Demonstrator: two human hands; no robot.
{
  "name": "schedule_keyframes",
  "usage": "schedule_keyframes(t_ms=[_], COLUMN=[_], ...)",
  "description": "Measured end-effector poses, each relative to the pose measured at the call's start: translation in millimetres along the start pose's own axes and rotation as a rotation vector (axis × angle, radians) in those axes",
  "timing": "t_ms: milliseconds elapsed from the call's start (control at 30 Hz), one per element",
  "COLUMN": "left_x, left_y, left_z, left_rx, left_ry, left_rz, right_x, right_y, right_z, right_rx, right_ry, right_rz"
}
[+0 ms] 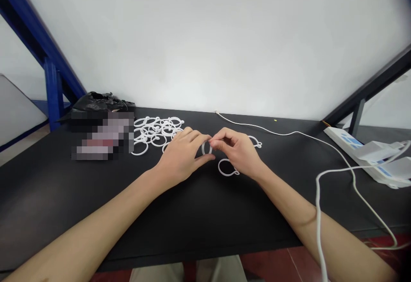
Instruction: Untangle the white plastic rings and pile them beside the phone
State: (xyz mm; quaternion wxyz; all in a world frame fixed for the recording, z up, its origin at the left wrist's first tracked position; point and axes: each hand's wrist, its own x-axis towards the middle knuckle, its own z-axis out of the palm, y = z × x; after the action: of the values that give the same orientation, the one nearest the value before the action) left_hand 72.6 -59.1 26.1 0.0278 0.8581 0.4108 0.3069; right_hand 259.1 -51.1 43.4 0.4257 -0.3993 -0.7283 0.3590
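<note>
A small white plastic ring (203,148) is held between my two hands, above the black tabletop. My left hand (183,151) curls around it from the left, thumb below and fingers above. From the right, my right hand (236,149) pinches the ring's upper edge with thumb and fingertips. Just under the right hand lies another white ring (221,171) with a small loop on its side. One more ring (258,145) shows partly behind that hand. Beyond my left hand, several white rings (157,140) lie in an overlapping pile, some of them hidden by the hand.
A crumpled black plastic bag (99,101) sits at the back left, with a pixelated patch in front of it. A white power strip (362,155) with plugs lies on the right. White cables (263,127) run across the table and over my right forearm.
</note>
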Motion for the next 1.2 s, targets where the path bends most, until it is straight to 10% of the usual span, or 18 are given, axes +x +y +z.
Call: schedule_keyframes(t_ms=[333, 667, 900, 1200], left_x=[4.8, 0.0, -1.5, -0.6], left_y=[-28.2, -41.2, -41.7, -30.2], left_z=[-23.7, -37.4, -28.7, -14.9], left_rx=[0.226, 0.533, 0.521, 0.183], left_ry=[0.176, -0.069, -0.091, -0.023], left_rz=[-0.136, -0.495, -0.388, -0.077], right_x=[4.2, 5.5, 3.7, 3.9], right_y=[6.6, 12.5, 16.6, 22.7], right_z=[-4.2, -34.9, -26.5, -25.3], right_rx=[-0.271, -1.027, -1.149, -1.067], right_ry=[0.207, 0.139, -0.03, 0.109], right_rz=[0.009, 0.233, 0.31, 0.0])
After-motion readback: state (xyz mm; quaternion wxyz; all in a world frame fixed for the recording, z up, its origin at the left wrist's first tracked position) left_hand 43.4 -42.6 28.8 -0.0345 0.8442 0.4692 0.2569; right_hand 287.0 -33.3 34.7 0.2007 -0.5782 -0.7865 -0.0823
